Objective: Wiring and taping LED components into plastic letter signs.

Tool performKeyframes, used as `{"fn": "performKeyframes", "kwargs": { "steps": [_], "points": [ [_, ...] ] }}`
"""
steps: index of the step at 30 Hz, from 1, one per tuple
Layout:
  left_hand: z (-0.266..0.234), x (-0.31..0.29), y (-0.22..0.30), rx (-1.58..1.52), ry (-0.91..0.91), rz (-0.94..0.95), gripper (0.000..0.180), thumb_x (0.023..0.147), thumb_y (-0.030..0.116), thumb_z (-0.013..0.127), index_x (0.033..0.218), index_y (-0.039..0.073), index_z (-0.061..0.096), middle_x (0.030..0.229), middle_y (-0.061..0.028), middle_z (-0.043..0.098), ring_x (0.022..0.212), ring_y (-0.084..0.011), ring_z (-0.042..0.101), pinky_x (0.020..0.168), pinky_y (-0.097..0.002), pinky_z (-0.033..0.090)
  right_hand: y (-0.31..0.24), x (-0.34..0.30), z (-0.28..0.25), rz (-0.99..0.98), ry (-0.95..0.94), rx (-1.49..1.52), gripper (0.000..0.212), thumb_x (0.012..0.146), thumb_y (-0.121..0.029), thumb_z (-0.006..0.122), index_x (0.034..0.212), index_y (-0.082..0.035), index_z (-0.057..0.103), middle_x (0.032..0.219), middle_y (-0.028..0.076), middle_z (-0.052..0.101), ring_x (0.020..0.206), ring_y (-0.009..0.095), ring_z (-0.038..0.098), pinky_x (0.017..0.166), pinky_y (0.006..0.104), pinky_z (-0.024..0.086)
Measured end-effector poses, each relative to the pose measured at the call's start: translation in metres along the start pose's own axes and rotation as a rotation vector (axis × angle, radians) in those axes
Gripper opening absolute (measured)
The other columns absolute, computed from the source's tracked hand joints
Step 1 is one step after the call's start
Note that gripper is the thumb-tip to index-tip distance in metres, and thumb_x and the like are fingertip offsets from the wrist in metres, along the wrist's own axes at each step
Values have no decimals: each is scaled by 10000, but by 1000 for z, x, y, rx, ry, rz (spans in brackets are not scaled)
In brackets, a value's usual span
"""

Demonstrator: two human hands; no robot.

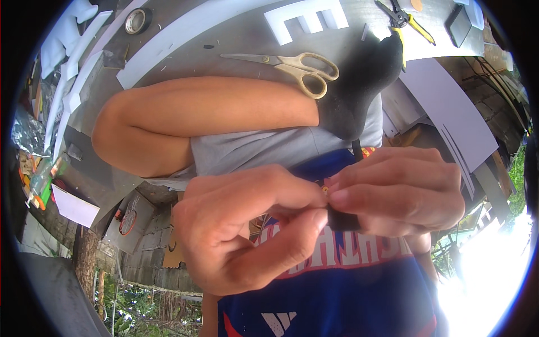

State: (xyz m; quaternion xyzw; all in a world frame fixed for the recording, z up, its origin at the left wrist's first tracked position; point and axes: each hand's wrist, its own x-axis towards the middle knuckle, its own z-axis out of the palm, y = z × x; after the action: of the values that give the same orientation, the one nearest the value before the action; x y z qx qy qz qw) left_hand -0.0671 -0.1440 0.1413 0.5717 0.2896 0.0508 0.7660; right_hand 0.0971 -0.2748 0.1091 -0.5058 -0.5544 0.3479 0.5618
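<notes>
Both hands meet in front of my blue jersey, fingertips almost touching. My left hand is closed, its thumb and index finger pinched together at one end of a small black strip. My right hand is closed over the same strip from the other side, its fingers hiding most of it. A thin black end sticks out above the right fingers. What exactly lies between the left fingertips is too small to make out. Beyond the hands, scissors with cream handles lie by my bent leg and black-socked foot.
At the far side of the grey work surface lie a white pronged foam cut-out, yellow-handled wire strippers and a dark phone-like slab. A tape roll and long white strips are at the far left. A white sheet stands right.
</notes>
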Motion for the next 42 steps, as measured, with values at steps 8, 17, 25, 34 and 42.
{"fn": "performKeyframes", "kwargs": {
  "steps": [8,17,25,34,42],
  "points": [
    [-2,1,6,73,-65,17,122,785,24,642,814,-94,625,693,-147,649,551,-106,552,521,-218,406,-3,-1,-3,136,2,154,149,749,44,654,891,74,689,810,207,688,657,259,698,563,288,584],
    [12,-2,-11,307,172,346,206,767,41,727,922,-78,665,787,-181,676,711,-191,662,628,-252,495,-10,-1,0,353,143,251,238,660,120,581,844,62,720,762,187,697,609,226,679,554,270,538],
    [11,-2,-7,276,122,268,191,720,-45,738,893,-74,662,779,-174,680,661,-168,641,579,-232,470,-13,2,1,482,229,324,137,671,60,692,806,68,714,720,206,682,575,224,669,561,271,542],
    [17,2,-7,251,133,251,219,706,-52,751,905,-72,662,756,-144,679,625,-140,617,530,-224,444,-20,0,6,588,358,284,173,772,-77,746,771,78,670,714,202,678,558,201,656,510,268,507],
    [25,4,-13,346,212,352,178,738,-23,738,901,-50,674,748,-125,682,627,-135,623,534,-225,448,-25,4,5,696,366,371,193,796,-103,736,779,78,670,721,175,685,573,190,655,530,270,511]
  ]
}}
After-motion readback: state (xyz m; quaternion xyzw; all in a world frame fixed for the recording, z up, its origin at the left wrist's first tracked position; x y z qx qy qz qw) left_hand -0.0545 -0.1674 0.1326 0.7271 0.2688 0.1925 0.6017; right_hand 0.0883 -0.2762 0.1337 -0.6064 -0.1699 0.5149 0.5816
